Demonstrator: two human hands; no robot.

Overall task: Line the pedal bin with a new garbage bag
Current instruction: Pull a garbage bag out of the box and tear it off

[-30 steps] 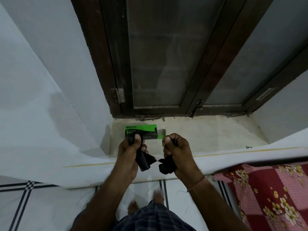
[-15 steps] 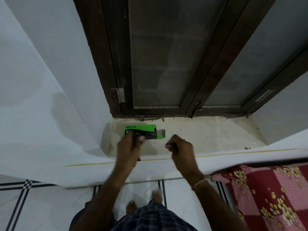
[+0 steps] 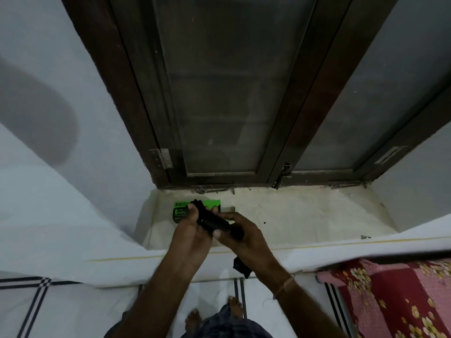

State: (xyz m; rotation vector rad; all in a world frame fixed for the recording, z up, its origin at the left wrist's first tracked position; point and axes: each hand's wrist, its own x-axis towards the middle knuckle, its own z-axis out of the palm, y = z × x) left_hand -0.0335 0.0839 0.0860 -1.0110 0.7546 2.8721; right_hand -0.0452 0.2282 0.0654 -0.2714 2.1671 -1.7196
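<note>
Along the left side runs a white wall point(image 3: 61, 191), and beside it a pale stone sill point(image 3: 305, 215) lies under a dark wooden window frame point(image 3: 127, 93) with a metal hinge point(image 3: 162, 158) at its lower left. On the sill's left end sits a green and black box point(image 3: 179, 211), partly hidden by the hands; its top reads "BEC", the rest covered, and the black panel below shows "GAR" in green, with smaller print too fine to read. Half a second ago the hands were apart and blurred over the sill, the left at the box; now they have met in front of it. The left hand point(image 3: 192, 230) has its fingers curled shut on the upper end of a black roll of bags point(image 3: 214, 222), a crumpled tip of plastic sticking up above the thumb. The right hand point(image 3: 244, 237) clamps the roll's lower end, thumb on top, and a loose black bag point(image 3: 241, 267) hangs below its wrist, over the sill's front edge. A second ago each hand held its own black bundle, well apart. A latch hook point(image 3: 214, 190) lies at the sill's back edge. At the lower right corner is a red floral cloth point(image 3: 390, 296), and the person's bare feet point(image 3: 234, 306) stand on white floor tiles point(image 3: 73, 308) with black stripes.
</note>
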